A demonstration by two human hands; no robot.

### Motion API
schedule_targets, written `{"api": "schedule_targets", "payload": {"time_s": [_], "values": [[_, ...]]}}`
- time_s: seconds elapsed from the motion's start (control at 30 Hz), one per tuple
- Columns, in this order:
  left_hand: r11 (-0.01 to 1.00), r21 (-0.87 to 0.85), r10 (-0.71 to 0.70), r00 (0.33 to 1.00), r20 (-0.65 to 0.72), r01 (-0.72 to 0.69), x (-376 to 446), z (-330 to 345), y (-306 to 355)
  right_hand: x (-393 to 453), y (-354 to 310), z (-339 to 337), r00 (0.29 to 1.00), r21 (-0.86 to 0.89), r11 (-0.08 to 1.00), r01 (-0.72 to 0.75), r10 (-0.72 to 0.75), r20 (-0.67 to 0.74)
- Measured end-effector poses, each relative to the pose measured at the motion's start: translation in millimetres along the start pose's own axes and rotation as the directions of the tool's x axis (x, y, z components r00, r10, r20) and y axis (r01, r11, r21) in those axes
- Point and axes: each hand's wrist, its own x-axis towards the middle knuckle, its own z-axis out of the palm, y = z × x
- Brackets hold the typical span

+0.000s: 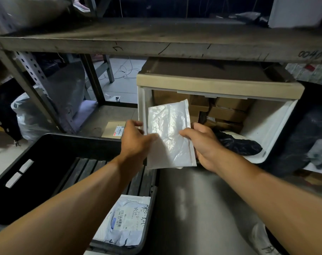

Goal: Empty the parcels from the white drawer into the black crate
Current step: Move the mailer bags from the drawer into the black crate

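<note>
**Bubble mailer held upright in front of the white drawer**

I hold a white bubble mailer (pixel 170 134) with both hands, just in front of the open white drawer (pixel 267 129). Its long axis runs nearly vertical, leaning a little so the top edge tips toward the drawer's right side. The top short edge points up at the drawer's beige front lip; the bottom short edge hangs below the drawer's near rim. Its broad, shiny face is turned toward me.

My right hand (pixel 202 144) pinches the mailer's right long edge, thumb on the front face and fingers curled closed behind it. My left hand (pixel 136 138) is at the left long edge, at the drawer's left front corner; the thumb overlaps the front face and the fingers bend loosely around the edge. It looks like a grip, though motion blur softens the fingertips.

Inside the drawer, behind the mailer, brown cardboard boxes (pixel 228 112) are stacked toward the back, and a black poly bag (pixel 237 144) lies on the drawer floor near the front.

The black crate (pixel 51 162) sits left of the drawer and nearer to me. A white poly parcel with a printed label and handwriting (pixel 127 221) lies flat on the crate's slatted floor at its near right corner. A small labelled cardboard box (pixel 116 129) rests on the shelf between the crate's far rim and the drawer.
</note>
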Motion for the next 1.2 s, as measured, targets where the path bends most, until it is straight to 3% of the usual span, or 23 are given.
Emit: {"api": "schedule_targets", "payload": {"time_s": [0.1,0.23,0.33,0.43,0.53,0.63,0.87,1.0,1.1,1.2], "values": [[0.993,0.105,0.043,0.994,0.096,-0.053,-5.6,6.0,3.1,-0.5,-0.2,1.5,0.999,-0.054,0.998,0.017,-0.018,-0.029],[0.986,-0.139,-0.026,0.919,0.393,0.087,-14.5,17.4,10.1,-4.7,2.3,11.2,0.982,-0.131,0.988,0.085,-0.061,0.18],[0.948,-0.266,-0.081,0.94,0.331,0.175,-12.8,15.2,9.0,-8.8,2.7,13.1,0.969,-0.147,0.985,0.088,-0.051,0.242],[0.911,-0.316,-0.186,0.949,0.256,0.264,-8.2,8.0,6.3,-4.2,3.0,7.1,0.994,-0.176,0.979,0.1,-0.089,0.07],[0.875,-0.356,-0.208,0.919,0.335,0.328,-10.0,-0.2,8.5,-2.7,3.7,-0.8,1.0,-0.152,0.988,0.0,0.001,0.005],[0.844,-0.386,-0.203,0.887,0.414,0.373,-14.2,-6.7,14.1,-5.0,4.0,-6.2,0.982,-0.206,0.973,-0.106,0.135,0.131],[0.96,-0.248,-0.093,0.985,0.147,0.128,-0.2,-29.7,18.0,-4.9,1.8,-11.6,0.959,-0.308,0.943,-0.127,0.196,0.205],[0.933,-0.333,-0.122,0.991,0.058,0.135,7.6,-53.9,6.1,-0.4,0.7,-12.4,0.989,-0.141,0.98,-0.141,0.146,0.027],[0.867,-0.455,-0.238,0.971,-0.021,0.203,10.3,-68.3,-8.9,4.0,5.1,-5.0,0.972,0.033,0.974,-0.224,0.221,0.074],[0.845,-0.472,-0.28,0.96,0.013,0.253,8.2,-76.7,-27.8,9.8,14.6,15.1,0.961,-0.019,0.971,-0.238,0.238,0.141]]}}
